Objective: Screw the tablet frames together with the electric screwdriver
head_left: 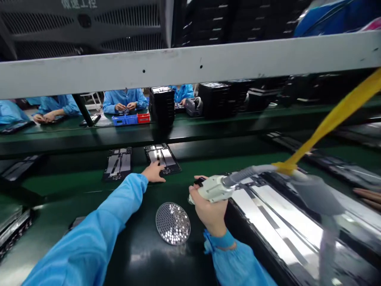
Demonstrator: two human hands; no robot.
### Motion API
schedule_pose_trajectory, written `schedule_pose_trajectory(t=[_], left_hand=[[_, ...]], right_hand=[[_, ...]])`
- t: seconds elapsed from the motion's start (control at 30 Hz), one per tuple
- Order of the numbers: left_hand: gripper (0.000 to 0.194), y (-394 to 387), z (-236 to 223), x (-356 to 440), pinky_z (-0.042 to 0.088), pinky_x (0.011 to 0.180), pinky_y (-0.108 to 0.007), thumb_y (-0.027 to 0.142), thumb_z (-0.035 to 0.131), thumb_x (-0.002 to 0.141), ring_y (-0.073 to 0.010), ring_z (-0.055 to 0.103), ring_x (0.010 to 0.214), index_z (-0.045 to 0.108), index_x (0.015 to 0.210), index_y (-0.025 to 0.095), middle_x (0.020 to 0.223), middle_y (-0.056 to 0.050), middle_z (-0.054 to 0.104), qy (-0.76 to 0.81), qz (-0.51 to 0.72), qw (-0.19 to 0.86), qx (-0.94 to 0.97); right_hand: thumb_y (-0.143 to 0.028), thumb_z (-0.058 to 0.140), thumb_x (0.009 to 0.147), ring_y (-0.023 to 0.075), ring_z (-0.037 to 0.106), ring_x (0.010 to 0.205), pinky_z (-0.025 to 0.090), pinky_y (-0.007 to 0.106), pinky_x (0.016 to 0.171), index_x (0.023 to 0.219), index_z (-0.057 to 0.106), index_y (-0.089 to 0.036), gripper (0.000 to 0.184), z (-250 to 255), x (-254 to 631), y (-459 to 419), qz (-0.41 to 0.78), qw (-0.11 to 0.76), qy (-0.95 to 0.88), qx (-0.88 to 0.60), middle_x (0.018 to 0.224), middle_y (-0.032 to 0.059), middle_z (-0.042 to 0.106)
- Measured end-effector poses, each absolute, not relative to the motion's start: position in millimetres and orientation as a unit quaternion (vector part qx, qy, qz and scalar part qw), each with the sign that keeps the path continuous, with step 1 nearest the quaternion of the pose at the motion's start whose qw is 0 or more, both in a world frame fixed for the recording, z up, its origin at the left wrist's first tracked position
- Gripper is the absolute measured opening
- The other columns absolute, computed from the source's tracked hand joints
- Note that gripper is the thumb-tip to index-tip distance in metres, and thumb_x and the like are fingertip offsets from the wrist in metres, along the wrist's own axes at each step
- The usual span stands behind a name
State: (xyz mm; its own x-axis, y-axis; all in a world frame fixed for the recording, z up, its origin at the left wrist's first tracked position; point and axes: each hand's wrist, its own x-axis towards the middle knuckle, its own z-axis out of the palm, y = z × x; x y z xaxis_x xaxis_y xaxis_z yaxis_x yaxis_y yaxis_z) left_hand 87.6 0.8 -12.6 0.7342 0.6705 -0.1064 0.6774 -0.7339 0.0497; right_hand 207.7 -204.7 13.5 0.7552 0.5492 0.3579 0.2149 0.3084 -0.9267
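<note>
My left hand (154,172) reaches forward with its fingers spread over the near left edge of an opened tablet-like device (166,161); whether it grips the edge I cannot tell. A similar opened device (118,163) lies to its left. My right hand (212,210) is wrapped around a cream electric screwdriver (216,188). From its rear runs a grey cord (253,171), tied to a yellow strap (336,113). The driver's tip is hidden. Between my arms a round perforated metal plate (173,223) lies on the dark surface, dotted with shiny bits, perhaps screws.
At right, a stack of large opened devices (276,222) stands close to my right arm. A white beam (184,65) crosses above. Across the green line (80,177) are co-workers in blue sleeves, a black tray stack (162,106), blue bins (124,119) and a red bin (143,118).
</note>
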Motion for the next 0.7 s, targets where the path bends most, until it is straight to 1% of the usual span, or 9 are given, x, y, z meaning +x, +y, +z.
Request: schedule_pose_trajectory(t=[0.1,0.2,0.3,0.4,0.43,0.5,0.57,0.63,0.7], left_hand=[[0.040,4,-6,102,0.057,0.095,-0.046,0.040,0.064,0.097,-0.0245,0.063,0.113,0.058,0.130,0.017,0.131,-0.011,0.060,0.372,-0.062,0.035,0.926],[0.040,2,7,98,0.057,0.095,-0.047,0.039,0.064,0.097,-0.0252,0.063,0.113,0.058,0.131,0.017,0.131,-0.011,0.060,0.426,-0.048,0.002,0.903],[0.039,-6,25,79,0.057,0.094,-0.047,0.039,0.064,0.097,-0.0249,0.063,0.112,0.059,0.129,0.017,0.130,-0.011,0.061,0.487,-0.025,-0.020,0.873],[0.038,-32,45,36,0.058,0.093,-0.045,0.040,0.063,0.098,-0.0230,0.065,0.108,0.059,0.129,0.017,0.126,-0.010,0.063,0.518,-0.010,-0.029,0.855],[0.036,-47,51,16,0.057,0.093,-0.044,0.036,0.062,0.099,-0.0234,0.065,0.108,0.059,0.130,0.018,0.126,-0.010,0.064,0.522,-0.004,-0.035,0.852],[0.036,-90,57,-27,0.057,0.093,-0.043,0.022,0.056,0.097,-0.0253,0.064,0.112,0.059,0.134,0.022,0.128,-0.009,0.065,0.521,0.007,-0.052,0.852],[0.048,-143,56,-68,0.055,0.094,-0.042,0.010,0.050,0.090,-0.0283,0.061,0.121,0.060,0.135,0.024,0.135,-0.008,0.065,0.510,0.006,-0.067,0.857],[0.054,-199,47,-100,0.053,0.097,-0.045,0.007,0.049,0.084,-0.0321,0.056,0.129,0.062,0.134,0.022,0.142,-0.007,0.062,0.498,-0.006,-0.074,0.864],[0.054,-250,30,-121,0.052,0.098,-0.050,0.007,0.049,0.083,-0.0354,0.055,0.131,0.064,0.133,0.021,0.143,-0.007,0.062,0.477,-0.014,-0.087,0.875]], right_hand=[[-0.030,0.075,0.066,0.0172,0.064,0.063,0.058,0.034,0.066,0.088,0.068,-0.018,0.027,17,209,-205,0.102,0.744,-0.324,-0.576,0.071,0.0016,0.065],[-0.030,0.076,0.065,0.0174,0.064,0.064,0.058,0.035,0.068,0.087,0.068,-0.018,0.027,21,209,-207,0.092,0.747,-0.320,-0.575,0.072,0.0016,0.066],[-0.028,0.076,0.063,0.0173,0.064,0.062,0.058,0.034,0.064,0.085,0.068,-0.018,0.026,26,208,-209,0.089,0.758,-0.314,-0.565,0.071,0.0012,0.065],[-0.025,0.076,0.062,0.0168,0.063,0.061,0.056,0.033,0.060,0.084,0.068,-0.017,0.024,30,206,-213,0.087,0.767,-0.311,-0.555,0.071,0.0009,0.065],[-0.024,0.076,0.062,0.0165,0.063,0.061,0.055,0.033,0.060,0.084,0.069,-0.017,0.024,31,206,-214,0.085,0.767,-0.315,-0.552,0.071,0.0006,0.065],[-0.023,0.077,0.062,0.0163,0.062,0.061,0.055,0.033,0.063,0.084,0.069,-0.017,0.024,31,206,-216,0.073,0.767,-0.326,-0.547,0.071,0.0002,0.066],[-0.021,0.078,0.061,0.0166,0.062,0.062,0.054,0.034,0.064,0.082,0.070,-0.017,0.023,30,207,-216,0.056,0.776,-0.327,-0.537,0.073,0.0010,0.066],[-0.019,0.079,0.058,0.0166,0.061,0.062,0.053,0.035,0.064,0.077,0.069,-0.017,0.021,28,207,-216,0.044,0.793,-0.316,-0.520,0.074,0.0022,0.066],[-0.016,0.079,0.055,0.0168,0.060,0.060,0.051,0.036,0.062,0.073,0.068,-0.017,0.021,29,206,-215,0.046,0.803,-0.306,-0.509,0.072,0.0027,0.064]])
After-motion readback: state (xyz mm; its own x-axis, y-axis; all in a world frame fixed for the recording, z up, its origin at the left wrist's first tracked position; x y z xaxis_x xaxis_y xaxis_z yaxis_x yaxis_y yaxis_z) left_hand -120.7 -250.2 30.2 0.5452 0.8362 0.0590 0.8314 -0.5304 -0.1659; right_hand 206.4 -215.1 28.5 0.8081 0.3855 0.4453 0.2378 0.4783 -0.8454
